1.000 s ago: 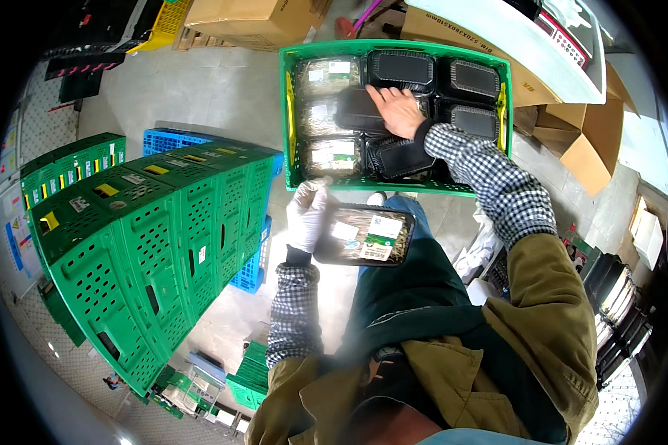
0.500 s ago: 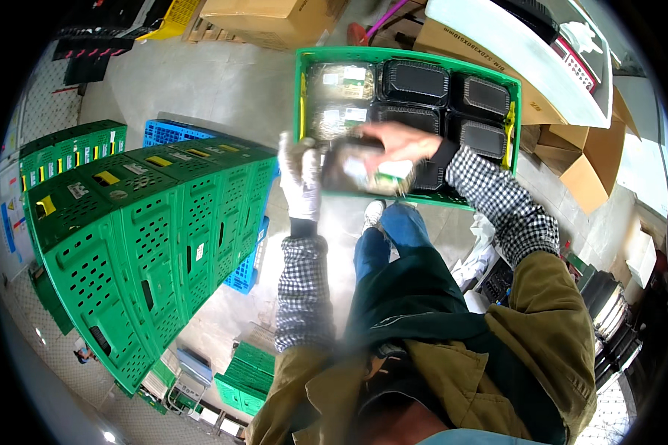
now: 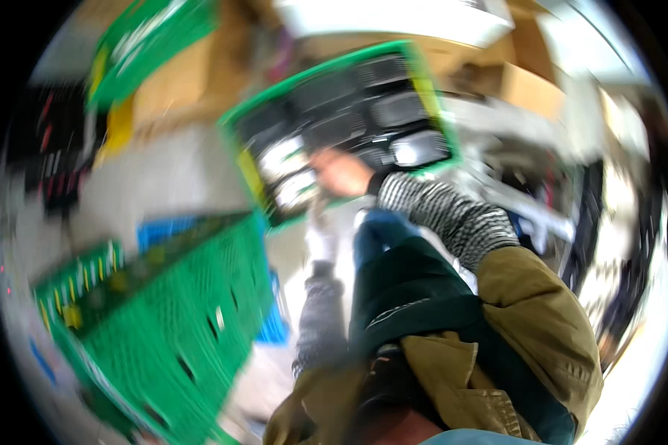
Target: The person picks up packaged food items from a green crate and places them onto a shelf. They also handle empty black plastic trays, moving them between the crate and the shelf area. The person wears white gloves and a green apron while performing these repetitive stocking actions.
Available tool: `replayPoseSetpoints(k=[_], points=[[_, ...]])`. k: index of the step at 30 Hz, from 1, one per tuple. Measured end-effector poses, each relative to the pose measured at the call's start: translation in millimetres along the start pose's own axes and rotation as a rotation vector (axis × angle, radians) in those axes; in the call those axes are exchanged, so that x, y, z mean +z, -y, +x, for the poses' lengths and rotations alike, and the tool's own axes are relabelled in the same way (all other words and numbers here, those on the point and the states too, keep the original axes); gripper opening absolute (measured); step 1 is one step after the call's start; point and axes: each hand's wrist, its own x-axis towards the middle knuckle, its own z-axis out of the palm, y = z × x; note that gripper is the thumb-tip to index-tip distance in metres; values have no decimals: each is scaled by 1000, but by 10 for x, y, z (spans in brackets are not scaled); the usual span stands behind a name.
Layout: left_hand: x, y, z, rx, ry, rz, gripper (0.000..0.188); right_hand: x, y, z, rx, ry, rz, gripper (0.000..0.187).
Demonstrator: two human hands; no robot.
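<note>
Head view, and your right hand (image 3: 341,173) is right by the white-labelled tray (image 3: 295,188) in the crate's (image 3: 308,79) near-left corner, your gloved left hand (image 3: 320,236) at the near rim, both hands' fingers too blurred to tell their grip!

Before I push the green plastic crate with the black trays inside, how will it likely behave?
The green plastic crate is probably stiff: its shape looks rectangular, without sagging. It may feel heavy, since rows of black plastic trays lie inside.
</note>
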Motion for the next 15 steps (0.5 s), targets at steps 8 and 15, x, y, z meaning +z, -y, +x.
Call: replayPoseSetpoints(k=[8, 15], points=[[777, -1056, -243, -196, 415, -203, 45, -1834, 755, -3813, 942, -330, -32, 27], [2189, -2024, -921, 8, 732, -28, 46, -2727, 2635, -6729, 1371, -1140, -509, 24]])
